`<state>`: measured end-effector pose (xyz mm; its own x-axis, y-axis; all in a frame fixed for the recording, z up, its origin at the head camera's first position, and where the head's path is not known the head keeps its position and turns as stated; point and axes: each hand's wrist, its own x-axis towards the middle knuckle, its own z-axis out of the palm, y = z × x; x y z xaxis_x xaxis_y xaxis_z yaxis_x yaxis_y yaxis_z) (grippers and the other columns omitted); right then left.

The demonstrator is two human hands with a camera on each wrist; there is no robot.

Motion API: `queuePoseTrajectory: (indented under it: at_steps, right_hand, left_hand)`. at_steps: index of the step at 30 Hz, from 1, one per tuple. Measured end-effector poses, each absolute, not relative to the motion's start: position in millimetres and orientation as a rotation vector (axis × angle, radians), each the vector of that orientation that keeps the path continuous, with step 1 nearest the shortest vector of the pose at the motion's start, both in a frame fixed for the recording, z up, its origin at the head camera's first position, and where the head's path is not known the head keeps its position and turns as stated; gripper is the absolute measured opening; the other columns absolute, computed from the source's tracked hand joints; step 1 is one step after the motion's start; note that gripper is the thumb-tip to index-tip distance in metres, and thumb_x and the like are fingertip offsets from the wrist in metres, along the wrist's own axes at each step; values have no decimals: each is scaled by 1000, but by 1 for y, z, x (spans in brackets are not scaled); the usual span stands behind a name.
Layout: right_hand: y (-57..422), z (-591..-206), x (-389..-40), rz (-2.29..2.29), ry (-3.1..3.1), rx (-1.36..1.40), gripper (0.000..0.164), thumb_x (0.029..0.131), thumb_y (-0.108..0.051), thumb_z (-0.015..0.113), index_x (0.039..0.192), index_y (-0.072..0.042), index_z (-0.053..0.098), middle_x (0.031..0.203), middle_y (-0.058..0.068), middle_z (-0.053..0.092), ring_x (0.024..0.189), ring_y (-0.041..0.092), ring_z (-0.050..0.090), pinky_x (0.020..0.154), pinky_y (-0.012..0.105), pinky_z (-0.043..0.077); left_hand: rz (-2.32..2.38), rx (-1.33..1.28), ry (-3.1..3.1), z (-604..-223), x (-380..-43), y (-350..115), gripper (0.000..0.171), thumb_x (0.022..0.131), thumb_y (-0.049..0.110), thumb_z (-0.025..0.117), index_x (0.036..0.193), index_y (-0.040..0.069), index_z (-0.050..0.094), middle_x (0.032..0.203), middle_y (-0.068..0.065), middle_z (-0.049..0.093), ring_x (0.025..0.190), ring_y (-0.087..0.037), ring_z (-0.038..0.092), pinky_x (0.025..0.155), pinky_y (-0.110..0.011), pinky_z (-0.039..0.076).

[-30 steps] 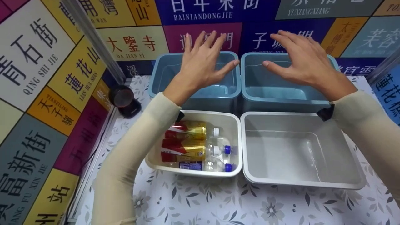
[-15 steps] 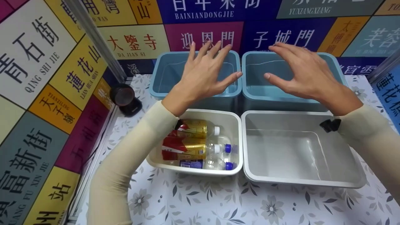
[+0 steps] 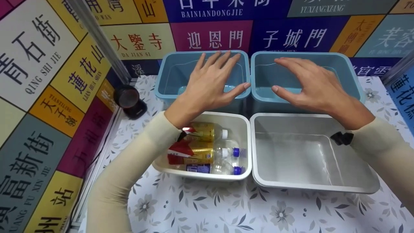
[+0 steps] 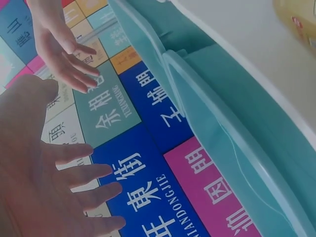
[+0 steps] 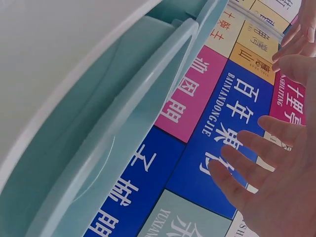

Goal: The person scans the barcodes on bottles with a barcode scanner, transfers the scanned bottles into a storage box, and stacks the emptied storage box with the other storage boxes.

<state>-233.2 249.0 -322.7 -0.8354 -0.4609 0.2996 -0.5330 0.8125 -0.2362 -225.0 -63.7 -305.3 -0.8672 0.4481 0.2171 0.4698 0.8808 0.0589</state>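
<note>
My left hand, fingers spread and straight, hovers over the front of the left blue bin in the head view. Over the right blue bin is my right hand, its thumb held apart from the fingers. Neither hand holds anything. Below my left wrist, a white bin holds several plastic bottles lying on their sides. Among them are a red and gold labelled bottle with a white cap and clear ones with blue caps. Both wrist views show the palms with extended fingers.
A second white bin stands at the front right, against the first. A black round-headed device sits at the left by the wall. Sign-covered panels rise behind and left of the floral-covered table.
Both hands have come down and slightly toward the body, from in front of the wall panels to over the blue bins. The bins and bottles stay where they were.
</note>
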Motion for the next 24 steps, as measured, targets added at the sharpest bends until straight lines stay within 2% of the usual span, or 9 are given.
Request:
queuePoseTrajectory:
  at_steps: [9, 16, 24]
  right_hand:
    - [247, -334, -224, 476, -2768, 805, 73, 99, -55, 70, 164, -31, 48, 162, 10, 57, 146, 41, 55, 102, 72, 52]
    - [245, -343, -213, 477, -2736, 851, 68, 99, -52, 72, 160, -29, 54, 156, 10, 63, 140, 39, 60, 91, 66, 57]
    - [240, -353, -198, 490, -2721, 929, 65, 98, -49, 74, 158, -31, 56, 153, 8, 65, 139, 35, 62, 90, 64, 58]
  left_hand:
    - [-209, -740, -2840, -312, -213, -72, 90, 102, 80, 41, 172, 26, 30, 178, -5, 34, 166, -30, 32, 138, -57, 15]
    - [-249, -759, -2811, -317, -204, -79, 88, 103, 79, 40, 171, 24, 33, 176, -6, 38, 164, -31, 35, 137, -57, 19]
    - [-267, -749, -2862, -323, -194, -89, 90, 102, 82, 38, 172, 27, 30, 178, -4, 35, 165, -29, 33, 138, -55, 16]
